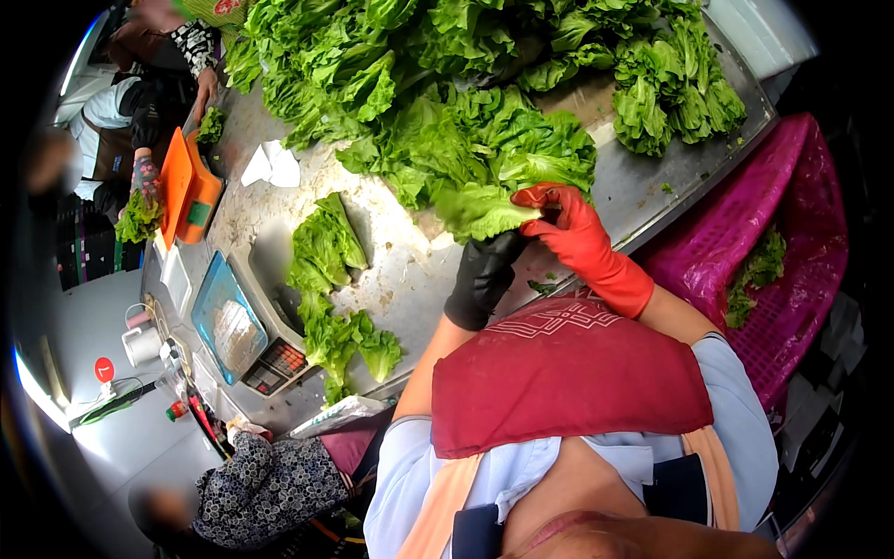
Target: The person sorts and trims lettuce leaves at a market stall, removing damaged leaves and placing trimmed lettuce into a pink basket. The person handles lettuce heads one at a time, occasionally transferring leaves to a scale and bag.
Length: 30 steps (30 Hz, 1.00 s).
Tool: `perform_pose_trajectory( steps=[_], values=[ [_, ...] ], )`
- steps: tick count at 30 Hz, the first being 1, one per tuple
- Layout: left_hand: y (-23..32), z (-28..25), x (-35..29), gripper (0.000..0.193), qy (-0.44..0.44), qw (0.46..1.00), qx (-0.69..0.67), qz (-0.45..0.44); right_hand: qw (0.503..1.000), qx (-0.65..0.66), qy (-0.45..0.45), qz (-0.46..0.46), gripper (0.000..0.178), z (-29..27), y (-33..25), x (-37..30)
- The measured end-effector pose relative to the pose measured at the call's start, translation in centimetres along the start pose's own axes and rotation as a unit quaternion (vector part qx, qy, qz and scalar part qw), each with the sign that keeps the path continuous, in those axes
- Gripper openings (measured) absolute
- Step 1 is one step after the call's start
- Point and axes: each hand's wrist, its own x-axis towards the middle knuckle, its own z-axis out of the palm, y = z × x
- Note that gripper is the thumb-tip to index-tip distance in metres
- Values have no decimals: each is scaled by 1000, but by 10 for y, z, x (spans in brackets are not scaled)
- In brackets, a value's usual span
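Note:
A pale green lettuce piece (pixel 477 212) is held just over the near edge of the metal table, its leafy end pointing left and slightly blurred. My right hand (pixel 585 240), in a red rubber glove, pinches its stem end between thumb and fingers. Below it, my left hand (pixel 484 278) wears a black glove and closes around the underside of the same piece; its fingertips are partly hidden. Directly beyond my hands lies a big heap of leafy lettuce (pixel 410 84). To the left, several lettuce heads (pixel 326 252) lie in a row.
A weighing scale (pixel 270 321) with a blue tray stands left on the metal table (pixel 386 270). White paper (pixel 272 165) and an orange basket (pixel 191 191) are farther off. At right hangs a magenta mesh bag (pixel 773 224) with leaves inside. Other people work along the left side.

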Motion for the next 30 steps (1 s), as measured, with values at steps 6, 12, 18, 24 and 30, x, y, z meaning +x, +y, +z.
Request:
perform_pose_trajectory(
  steps=[6,12,18,24,30],
  values=[
    [-11,12,-9,43,41,993,-107,-35,996,17,-45,-76,38,4,-2,-7],
    [-20,11,-11,65,25,995,-99,14,982,39,-5,186,19,-3,-25,-2],
    [-14,-29,-28,40,163,969,-46,-182,972,-27,-52,227,25,6,-33,2],
    [-52,-91,-63,54,419,853,160,-268,961,-73,-95,249,26,11,-24,9],
    [-93,-101,-79,62,198,706,554,-395,946,-314,-80,28,35,31,-19,41]
  ],
)
